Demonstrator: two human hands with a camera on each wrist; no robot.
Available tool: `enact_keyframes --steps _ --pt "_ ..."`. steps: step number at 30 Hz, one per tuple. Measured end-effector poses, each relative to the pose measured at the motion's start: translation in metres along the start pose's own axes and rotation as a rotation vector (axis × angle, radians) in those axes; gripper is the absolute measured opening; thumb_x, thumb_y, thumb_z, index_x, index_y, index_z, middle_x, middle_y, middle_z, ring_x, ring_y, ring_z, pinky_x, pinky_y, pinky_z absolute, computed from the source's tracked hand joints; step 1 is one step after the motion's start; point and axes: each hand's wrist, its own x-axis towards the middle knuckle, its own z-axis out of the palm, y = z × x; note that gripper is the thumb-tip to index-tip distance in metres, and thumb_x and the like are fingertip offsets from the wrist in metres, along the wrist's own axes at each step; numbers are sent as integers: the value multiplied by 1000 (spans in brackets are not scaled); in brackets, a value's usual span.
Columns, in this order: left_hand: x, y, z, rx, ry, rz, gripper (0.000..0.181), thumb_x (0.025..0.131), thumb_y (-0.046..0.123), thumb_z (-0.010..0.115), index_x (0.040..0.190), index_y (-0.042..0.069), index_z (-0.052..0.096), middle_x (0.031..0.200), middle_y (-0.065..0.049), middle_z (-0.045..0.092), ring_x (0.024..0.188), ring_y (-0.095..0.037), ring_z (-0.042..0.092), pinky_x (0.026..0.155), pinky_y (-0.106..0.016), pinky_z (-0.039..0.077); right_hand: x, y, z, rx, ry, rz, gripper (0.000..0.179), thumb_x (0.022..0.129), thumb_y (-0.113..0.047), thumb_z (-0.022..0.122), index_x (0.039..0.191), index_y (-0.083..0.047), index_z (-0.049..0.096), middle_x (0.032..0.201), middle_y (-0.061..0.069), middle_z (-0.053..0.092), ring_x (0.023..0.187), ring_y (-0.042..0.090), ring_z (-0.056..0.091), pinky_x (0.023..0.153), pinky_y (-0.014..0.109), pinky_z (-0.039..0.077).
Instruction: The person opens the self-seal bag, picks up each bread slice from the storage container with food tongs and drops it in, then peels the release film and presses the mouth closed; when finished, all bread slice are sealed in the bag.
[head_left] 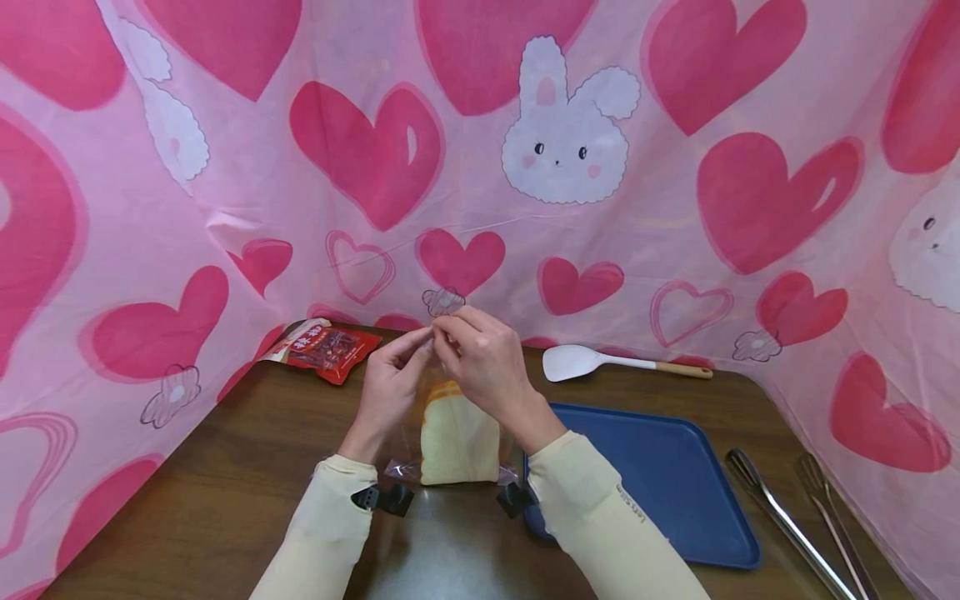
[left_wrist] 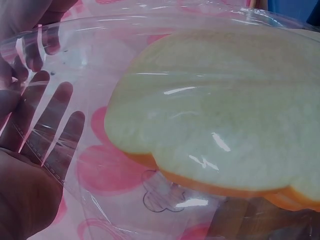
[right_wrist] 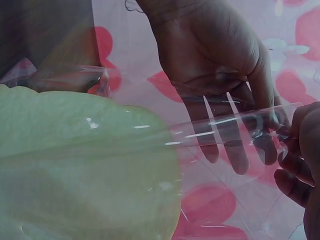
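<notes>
Sliced bread (head_left: 460,437) with an orange-brown crust stands upright inside a clear plastic bag (head_left: 405,471) in front of me. Over the bread, my left hand (head_left: 390,383) pinches the bag's top between thumb and forefinger. My right hand (head_left: 487,358) meets it there, its curled fingers pinching the same gathered plastic. Both wrist views look through the film: the pale bread face (left_wrist: 215,115) fills much of the left one, and the bread (right_wrist: 90,170) lies at the lower left of the right one. The exact pinch point is partly hidden by the fingers.
A blue tray (head_left: 652,483) lies right of the bag, partly under my right forearm. Behind it rests a white spatula (head_left: 573,362) with a wooden handle. Metal tongs (head_left: 787,521) lie at the far right. A red food packet (head_left: 330,350) leans at the back left.
</notes>
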Motion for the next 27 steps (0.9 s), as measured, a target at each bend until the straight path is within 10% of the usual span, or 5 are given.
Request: enact_keyframes --steps 8,16,27 --pt "0 1 0 -45 -19 15 31 102 -7 60 132 -15 65 111 18 76 94 3 73 85 -19 61 0 -1 1 17 24 28 13 95 -15 78 103 -5 81 89 5 73 71 14 69 67 25 62" --pt "0 3 -2 -27 -31 -24 33 104 -3 61 135 -8 67 132 -17 73 108 2 72 95 -26 61 1 -4 0 147 23 109 11 95 -10 76 103 -2 77 92 10 77 75 21 73 70 31 65" --pt "0 6 -3 17 -34 -84 30 104 2 63 133 -4 70 133 -21 72 107 1 71 97 -26 60 1 -7 -2 248 -15 244 10 98 -9 72 105 -3 69 90 10 75 76 19 72 70 30 65"
